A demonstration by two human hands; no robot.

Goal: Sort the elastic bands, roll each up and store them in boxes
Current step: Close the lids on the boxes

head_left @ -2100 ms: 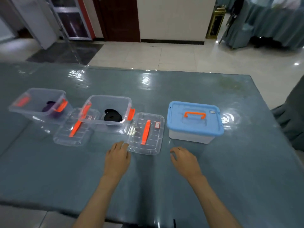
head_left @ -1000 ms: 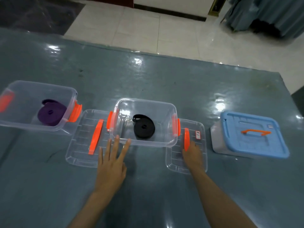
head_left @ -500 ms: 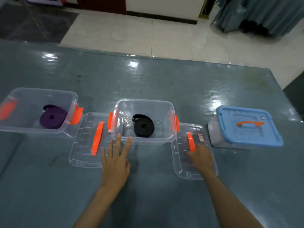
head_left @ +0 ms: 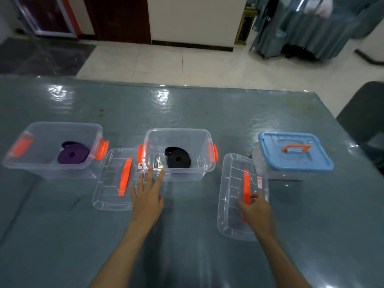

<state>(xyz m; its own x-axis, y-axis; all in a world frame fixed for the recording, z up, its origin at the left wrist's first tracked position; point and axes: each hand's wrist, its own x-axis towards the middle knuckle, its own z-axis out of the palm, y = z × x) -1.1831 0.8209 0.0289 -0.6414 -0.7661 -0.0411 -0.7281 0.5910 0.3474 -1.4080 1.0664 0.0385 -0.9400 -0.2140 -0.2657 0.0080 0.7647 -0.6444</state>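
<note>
**Glossy grey-blue tabletop, tiled room behind**

Pale floor tiles (head_left: 187, 65) run from the far edge of the tabletop (head_left: 207, 109) to a white wall with a dark door (head_left: 116, 17) at far left, and draped grey-blue furniture (head_left: 311, 32) stands at far right. Ceiling light glares off the shiny tabletop.

At left sits an open clear box (head_left: 52, 150) with a rolled purple band (head_left: 72, 155) inside. In the middle, another open clear box (head_left: 178, 154) holds a rolled black band (head_left: 177, 157). Between them lies a clear lid (head_left: 108, 183) with an orange handle. At right stands a shut blue-lidded box (head_left: 293, 151).

The left hand (head_left: 147, 200) lies flat, fingers spread wide, fingertips at the middle box's near wall. The right hand (head_left: 254, 210) grips the orange handle (head_left: 246, 186) of a second clear lid (head_left: 230, 196), near and right of the middle box
</note>
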